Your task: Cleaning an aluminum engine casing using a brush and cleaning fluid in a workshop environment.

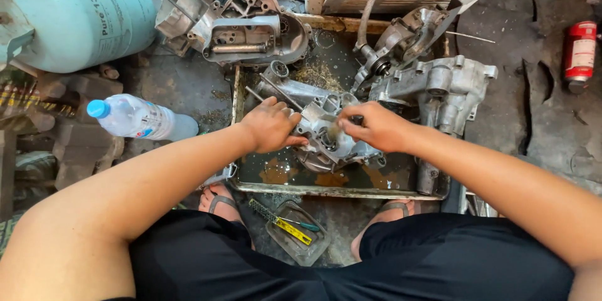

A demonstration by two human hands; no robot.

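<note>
Over tray (pixel 326 189), engine casing (pixel 323 132) between both grips.

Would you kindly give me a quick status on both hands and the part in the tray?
Left hand steadying the grey engine casing. Right hand gripping a small brush on it. Casing sits in the oily metal tray; second casing crowds the right.

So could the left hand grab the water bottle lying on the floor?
Probably yes. The water bottle lies just outside the metal tray, on the left hand's own side, with nothing between them. That hand now rests on the engine casing.
</note>
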